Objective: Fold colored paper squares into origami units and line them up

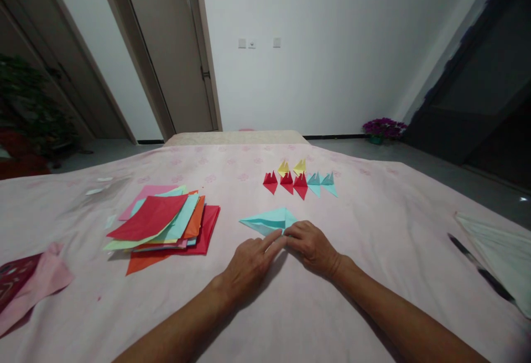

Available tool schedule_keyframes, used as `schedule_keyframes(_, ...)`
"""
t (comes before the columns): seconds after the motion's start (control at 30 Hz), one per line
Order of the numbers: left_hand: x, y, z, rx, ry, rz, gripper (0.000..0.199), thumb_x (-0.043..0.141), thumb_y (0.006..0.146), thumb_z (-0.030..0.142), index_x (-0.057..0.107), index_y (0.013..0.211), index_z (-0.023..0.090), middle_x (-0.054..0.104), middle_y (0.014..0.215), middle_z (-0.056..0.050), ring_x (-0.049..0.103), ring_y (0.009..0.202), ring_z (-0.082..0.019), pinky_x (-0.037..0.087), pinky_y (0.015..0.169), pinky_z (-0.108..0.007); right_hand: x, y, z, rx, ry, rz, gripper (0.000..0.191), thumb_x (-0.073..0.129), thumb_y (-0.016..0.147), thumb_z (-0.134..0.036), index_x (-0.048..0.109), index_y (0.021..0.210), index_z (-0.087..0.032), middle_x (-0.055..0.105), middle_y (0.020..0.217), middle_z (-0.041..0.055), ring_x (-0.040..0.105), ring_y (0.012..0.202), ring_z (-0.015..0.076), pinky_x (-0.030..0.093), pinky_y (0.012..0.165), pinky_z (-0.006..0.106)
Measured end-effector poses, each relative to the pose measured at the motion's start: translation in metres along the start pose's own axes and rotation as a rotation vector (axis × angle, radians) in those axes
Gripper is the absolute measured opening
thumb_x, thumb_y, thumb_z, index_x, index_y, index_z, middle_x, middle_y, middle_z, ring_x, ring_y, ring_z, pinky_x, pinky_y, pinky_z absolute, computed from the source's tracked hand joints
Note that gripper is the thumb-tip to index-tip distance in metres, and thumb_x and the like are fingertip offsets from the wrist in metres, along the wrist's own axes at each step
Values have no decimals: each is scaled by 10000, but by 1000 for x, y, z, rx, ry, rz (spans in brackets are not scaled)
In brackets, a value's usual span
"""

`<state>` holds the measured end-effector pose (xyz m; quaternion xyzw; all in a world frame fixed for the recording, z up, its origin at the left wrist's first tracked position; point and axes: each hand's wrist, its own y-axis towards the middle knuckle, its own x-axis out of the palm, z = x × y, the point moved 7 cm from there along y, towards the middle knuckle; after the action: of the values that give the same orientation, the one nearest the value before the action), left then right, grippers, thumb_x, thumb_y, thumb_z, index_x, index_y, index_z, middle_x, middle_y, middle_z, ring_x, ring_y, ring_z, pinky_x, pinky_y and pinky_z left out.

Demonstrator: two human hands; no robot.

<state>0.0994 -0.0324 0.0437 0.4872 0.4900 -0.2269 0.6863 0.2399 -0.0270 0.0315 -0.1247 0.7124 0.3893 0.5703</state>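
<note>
A light blue sheet of origami paper (265, 220), partly folded into a pointed shape, lies on the cloth in front of me. My left hand (251, 263) reaches in from below, its fingertips pressed on the near edge of the paper. At the same edge, the curled fingers of my right hand (313, 247) pinch the paper's right part. The fingertips of both hands meet there, and the right hand hides that corner. Beyond them stand small folded paper birds: red ones (286, 182), light blue ones (315, 183) and yellow ones (299, 167).
A loose stack of coloured paper (160, 219) lies to the left. Farther left is a dark red packet (19, 277) on pink material. On the right, a black pen-like knife (481, 269) lies beside a whitish sheet (498, 252). A pink tablecloth (357, 319) covers the surface.
</note>
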Motion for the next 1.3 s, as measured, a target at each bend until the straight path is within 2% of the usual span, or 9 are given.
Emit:
schedule_keyframes(0.2, 6, 25, 0, -32, -19, -105, 527, 505, 880, 59, 415, 1380, 197, 623, 1259, -108, 657, 881, -208, 539, 737, -331, 8, 4, -3, -25, 86, -59, 201, 473, 916, -152, 650, 1011, -164, 670, 1021, 103, 532, 907, 230, 444, 806, 386)
schedule_keyframes(0.33, 8, 18, -15, -125, -81, -88, 335, 529, 890, 78, 546, 1203, 196, 655, 981, -62, 622, 859, -208, 514, 756, -325, 9, 15, 5, 89, 148, -52, 331, 460, 906, -120, 628, 1182, -194, 637, 1248, 103, 549, 1041, 241, 451, 903, 425)
schedule_keyframes(0.43, 4, 2, -36, -187, -218, -29, 177, 524, 898, 74, 616, 986, 195, 627, 939, -51, 598, 847, -177, 488, 742, -281, 6, 29, 17, 177, 184, -72, 450, 486, 889, -141, 548, 1334, -168, 610, 1319, 121, 545, 1138, 252, 433, 993, 448)
schedule_keyframes(0.57, -1, -19, -72, -228, -489, 53, 277, 497, 813, -44, 629, 897, 185, 615, 992, -54, 595, 892, -148, 467, 760, -241, -1, 45, 33, 176, 192, -221, 517, 520, 935, -398, 513, 1399, -170, 520, 1438, 146, 493, 1264, 309, 378, 1060, 509)
schedule_keyframes(0.67, -1, -28, -99, -310, -623, 97, 302, 477, 778, -69, 641, 834, 177, 617, 1008, -61, 605, 930, -151, 471, 781, -249, -1, 46, 32, 73, 276, -404, 756, 556, 851, -663, 448, 1460, -228, 503, 1461, 120, 463, 1315, 326, 341, 1093, 512)
schedule_keyframes(0.77, 2, -29, -113, -366, -707, 77, 312, 463, 756, -76, 649, 778, 173, 632, 1042, -70, 615, 974, -163, 475, 816, -270, 4, 40, 32, 30, 300, -482, 967, 630, 726, -751, 391, 1494, -216, 397, 1528, 155, 355, 1401, 368, 243, 1146, 554)
schedule_keyframes(0.83, 4, -28, -117, -392, -742, 67, 315, 463, 749, -73, 658, 769, 174, 638, 1084, -77, 614, 1019, -175, 472, 850, -288, 10, 35, 33, 14, 300, -475, 985, 677, 698, -724, 392, 1494, -218, 351, 1548, 170, 322, 1419, 382, 224, 1150, 575)
schedule_keyframes(1.03, 8, -27, -124, -472, -865, 95, 196, 543, 842, 64, 683, 753, 170, 643, 1155, -105, 608, 1086, -215, 462, 920, -335, 12, 32, 33, -83, 325, -241, 655, 634, 839, -352, 442, 1455, -242, 477, 1484, 109, 427, 1371, 284, 309, 1138, 515)
schedule_keyframes(1.3, 9, -24, -131, -550, -1020, 192, 173, 659, 855, 249, 694, 702, 174, 598, 1318, -125, 544, 1235, -274, 403, 1042, -426, 1, 39, 25, -121, 313, -85, 787, 501, 700, -67, 409, 1466, -220, 500, 1464, 94, 433, 1368, 250, 321, 1144, 532)
